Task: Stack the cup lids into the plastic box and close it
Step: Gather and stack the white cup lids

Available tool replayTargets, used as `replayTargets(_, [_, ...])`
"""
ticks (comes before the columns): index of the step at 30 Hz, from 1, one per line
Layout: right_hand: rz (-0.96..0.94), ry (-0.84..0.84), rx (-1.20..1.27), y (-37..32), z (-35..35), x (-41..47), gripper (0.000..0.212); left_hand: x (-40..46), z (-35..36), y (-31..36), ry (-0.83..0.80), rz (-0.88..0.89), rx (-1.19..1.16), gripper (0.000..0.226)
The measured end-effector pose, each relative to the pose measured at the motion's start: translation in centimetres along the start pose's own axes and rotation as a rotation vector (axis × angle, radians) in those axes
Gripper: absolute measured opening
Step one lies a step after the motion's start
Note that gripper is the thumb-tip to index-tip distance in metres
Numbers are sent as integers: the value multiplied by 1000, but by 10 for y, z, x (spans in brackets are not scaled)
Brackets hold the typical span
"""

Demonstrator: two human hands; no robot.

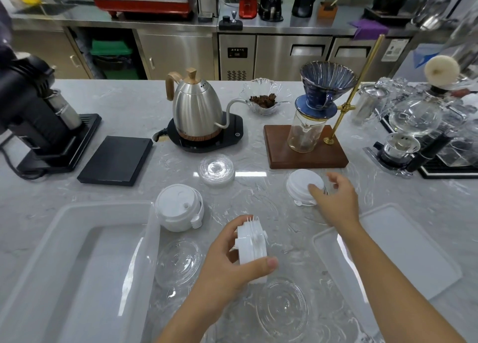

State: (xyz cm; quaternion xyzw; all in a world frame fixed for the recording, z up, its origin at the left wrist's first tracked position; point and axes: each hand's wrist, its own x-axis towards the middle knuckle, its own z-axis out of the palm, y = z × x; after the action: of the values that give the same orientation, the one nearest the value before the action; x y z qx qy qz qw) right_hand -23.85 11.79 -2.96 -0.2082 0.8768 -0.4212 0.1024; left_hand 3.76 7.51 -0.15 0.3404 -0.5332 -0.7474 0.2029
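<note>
Clear flat lids (282, 307) lie on the grey marbled desk (129, 104) at the very bottom of the view, just in front of the left hand (227, 262), and this hand is the landmark for all that follows. Its fingers (260, 265) and thumb are curled round a stack of white cup lids (252, 249), held on edge above the desk. To its left stands the translucent plastic box (64, 278), open, with its near wall reaching the bottom edge of the view. Between the box and the left hand rests a clear domed lid (178, 262). Beyond the hand, slightly left, a second white stack (179, 207) sits just beside the box's far corner, and farther back lies a pile of clear lids (216, 170). To the right and beyond, the right hand (333, 200) reaches over a third white stack (305, 185); its fingers are loosely spread, the fingertips touching the stack's edge, though whether they grip it I cannot tell. Right of the left hand, past the right forearm, the box cover (413, 252) lies flat on the desk. Far beyond stand a steel gooseneck kettle (196, 107), a black scale (116, 159) and a blue dripper (326, 84) on a wooden stand
</note>
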Motion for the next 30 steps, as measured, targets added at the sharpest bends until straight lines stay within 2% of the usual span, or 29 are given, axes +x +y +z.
replayTargets(3, [33, -152, -189, 0, 10, 12, 98, 0, 0, 0, 1, 1, 7, 82])
replayTargets(5, [16, -194, -269, 3, 16, 16, 106, 0, -1, 0, -2, 7, 20, 81])
replayTargets(12, [-70, -77, -148, 7, 19, 11, 94, 0, -5, 2, 16, 13, 8, 80])
replayTargets(17, [-161, -120, 63, -6, 3, -15, 96, 2, -7, 5, 40, 38, -21, 72])
replayTargets(20, [-258, -225, 99, -15, -11, -35, 95, 4, -6, 6, 104, 54, -42, 70])
replayTargets(23, [-382, -414, 83, -28, -27, -56, 93, 5, -4, 8, 129, 80, -28, 68])
replayTargets(27, [-526, -657, -88, -39, -44, -76, 95, 5, -4, 8, 129, 100, -23, 69])
replayTargets(30, [-586, -733, -139, -44, -50, -88, 97, 4, -4, 6, 115, 124, -17, 71])
